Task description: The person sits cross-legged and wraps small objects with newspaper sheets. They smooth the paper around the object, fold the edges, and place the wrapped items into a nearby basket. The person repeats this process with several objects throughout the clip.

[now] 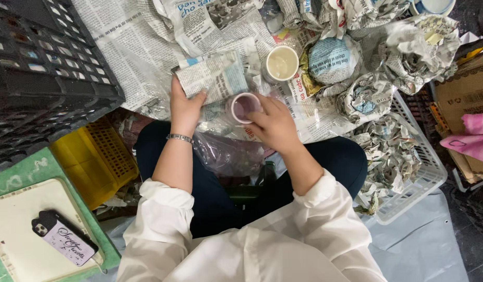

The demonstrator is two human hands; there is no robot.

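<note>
Our right hand [273, 125] holds a small pink cup [245, 107] upright, mouth up, its fingers [254, 116] curled closed around the near rim and side. The cup sits just right of a folded sheet of newspaper [215, 75], which lies slantwise on the spread paper. Our left hand [185, 107] presses flat on that sheet's near edge, fingers stretched out and gripping nothing. A white cup [281, 63] stands just beyond, apart from both hands.

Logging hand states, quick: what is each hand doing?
Left hand: flat on a folded newspaper sheet, open.
Right hand: closed on a small pink cup.
</note>
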